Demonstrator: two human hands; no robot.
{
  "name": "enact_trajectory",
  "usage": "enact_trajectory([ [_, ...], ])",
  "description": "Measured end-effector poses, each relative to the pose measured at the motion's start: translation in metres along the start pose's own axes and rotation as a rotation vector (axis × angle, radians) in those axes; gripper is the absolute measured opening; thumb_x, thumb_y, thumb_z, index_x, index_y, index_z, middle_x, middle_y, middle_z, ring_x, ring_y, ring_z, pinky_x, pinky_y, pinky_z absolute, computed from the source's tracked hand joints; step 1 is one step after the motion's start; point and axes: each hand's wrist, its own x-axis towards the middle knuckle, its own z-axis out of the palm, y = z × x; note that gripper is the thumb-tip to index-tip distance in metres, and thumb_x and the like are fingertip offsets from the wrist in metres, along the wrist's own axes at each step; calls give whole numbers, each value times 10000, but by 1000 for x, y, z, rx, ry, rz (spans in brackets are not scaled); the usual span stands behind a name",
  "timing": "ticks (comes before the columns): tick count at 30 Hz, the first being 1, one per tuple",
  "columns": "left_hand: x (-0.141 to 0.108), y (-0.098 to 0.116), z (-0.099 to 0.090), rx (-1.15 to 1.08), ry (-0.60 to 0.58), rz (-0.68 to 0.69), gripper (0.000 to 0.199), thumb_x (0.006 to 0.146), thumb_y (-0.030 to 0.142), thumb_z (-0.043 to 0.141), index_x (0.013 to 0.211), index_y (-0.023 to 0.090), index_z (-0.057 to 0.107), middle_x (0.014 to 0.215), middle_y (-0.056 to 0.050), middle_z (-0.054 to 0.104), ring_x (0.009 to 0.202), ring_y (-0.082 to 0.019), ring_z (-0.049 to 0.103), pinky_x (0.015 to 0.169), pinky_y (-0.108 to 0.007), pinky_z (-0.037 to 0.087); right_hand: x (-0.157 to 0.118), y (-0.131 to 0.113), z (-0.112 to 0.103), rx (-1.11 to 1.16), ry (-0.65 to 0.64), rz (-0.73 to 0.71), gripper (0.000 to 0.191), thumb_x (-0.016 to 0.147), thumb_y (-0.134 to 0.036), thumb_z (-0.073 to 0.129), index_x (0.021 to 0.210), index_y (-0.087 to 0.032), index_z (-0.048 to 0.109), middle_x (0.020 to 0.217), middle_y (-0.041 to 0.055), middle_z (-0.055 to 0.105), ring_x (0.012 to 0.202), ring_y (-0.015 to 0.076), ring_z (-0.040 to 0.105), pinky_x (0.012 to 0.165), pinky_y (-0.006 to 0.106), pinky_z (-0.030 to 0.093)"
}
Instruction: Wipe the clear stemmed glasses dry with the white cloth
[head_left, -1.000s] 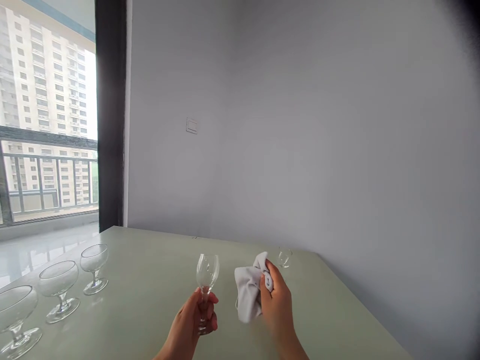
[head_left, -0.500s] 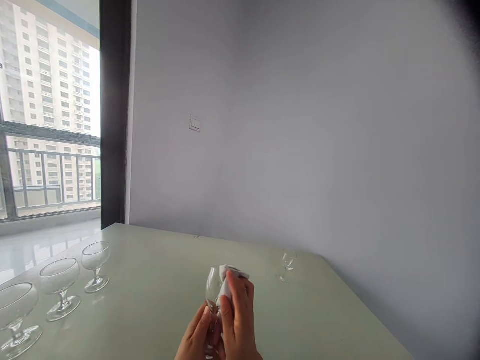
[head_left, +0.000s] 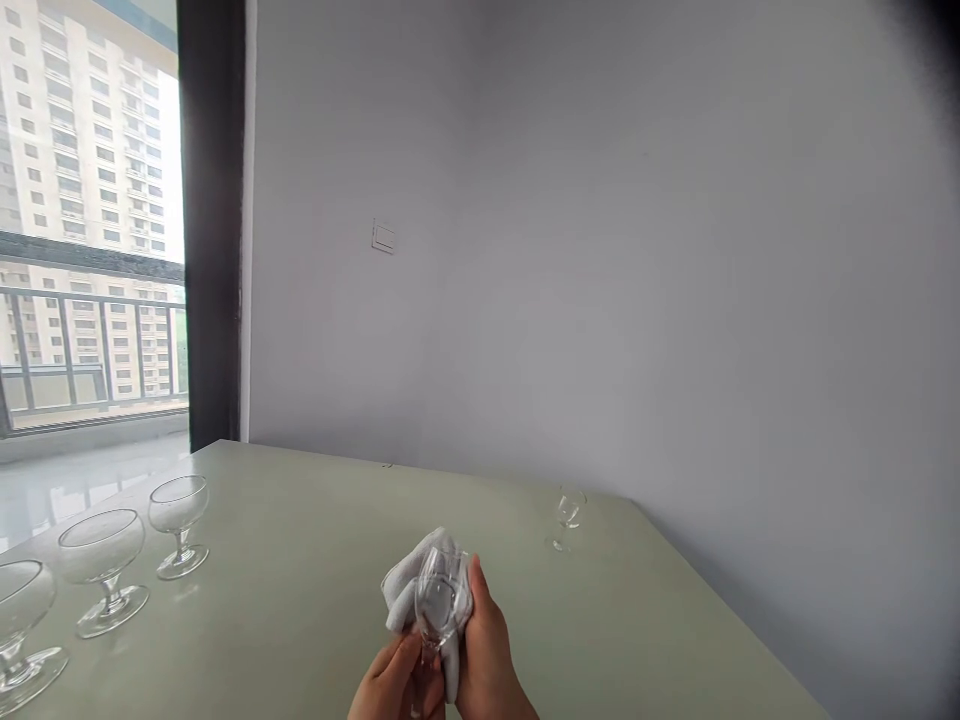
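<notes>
A small stemmed glass (head_left: 437,595) is held upright, slightly tilted, close in front of me. My left hand (head_left: 390,675) grips it low, with fingers around the stem. Behind and around its bowl is a white cloth (head_left: 409,580), partly seen through the glass. My right hand (head_left: 487,640) presses the cloth against the right side of the bowl, thumb up; most of its fingers are hidden behind the cloth and glass.
Three wide stemmed glasses (head_left: 111,565) stand in a row at the table's left side. A smaller stemmed glass (head_left: 568,515) stands at the far right. The pale green table (head_left: 300,540) meets grey walls (head_left: 600,300); a glazed opening (head_left: 90,330) is on the left.
My right hand has turned and shifted to the glass's right side. The cloth has spread out behind the bowl toward the left. The whole view has shifted slightly.
</notes>
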Motion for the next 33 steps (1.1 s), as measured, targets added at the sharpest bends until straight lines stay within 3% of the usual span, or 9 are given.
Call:
enact_trajectory([
  [3,3,5,-3,81,140,45,483,593,663,636,621,204,486,402,68,453,333,-87,430,383,-194,286,1,17,-1,45,141,-29,558,739,-720,436,807,-188,591,741,56,679,763,217,659,607,296,542],
  [5,5,9,-6,141,238,114,475,588,664,632,678,211,517,429,79,457,362,-86,444,411,-195,332,-1,32,-2,-87,130,-220,529,762,-667,480,985,-204,601,1047,67,668,994,218,613,825,314,515],
  [8,5,14,-10,265,325,217,502,603,680,590,817,226,578,489,68,499,422,-107,470,452,-220,391,-6,51,-3,-401,91,-584,504,868,-545,416,1291,-272,447,1385,33,441,1266,225,399,1026,381,375],
  [13,3,19,-11,466,287,306,522,670,673,497,880,208,608,585,6,587,526,-169,528,484,-256,424,-6,43,-8,-1077,64,-1112,403,932,-253,327,1317,-287,441,1497,58,215,1315,311,301,954,455,448],
  [17,2,18,-11,756,237,405,367,772,513,433,861,212,622,506,13,555,475,-156,474,476,-245,385,-2,19,-10,-1545,71,-1369,386,840,-100,485,1189,-242,572,1363,66,463,1316,353,280,790,389,537],
  [21,4,18,-13,921,274,501,238,741,367,469,829,237,648,473,24,536,488,-158,476,489,-236,365,0,10,-2,-1734,120,-1480,352,815,-35,412,1064,-167,623,1182,51,625,1193,360,448,618,388,488],
  [26,9,29,-17,473,225,306,189,657,342,567,752,192,629,559,14,566,572,-158,505,466,-218,375,1,13,7,-1564,-67,-1557,268,891,-92,375,918,-187,624,917,-1,704,1046,218,563,667,335,462],
  [29,10,32,-17,282,165,270,134,626,282,613,714,180,609,539,47,527,526,-111,475,488,-206,384,1,12,0,-1376,-191,-1399,209,920,-192,411,935,-228,616,924,-26,699,1008,169,575,768,288,486],
  [33,9,25,-11,203,78,201,260,625,390,687,735,175,591,442,73,472,392,-62,391,393,-166,264,2,9,-20,-1293,-185,-1412,309,856,-180,522,1157,-237,561,1128,44,639,1109,214,518,886,337,462],
])
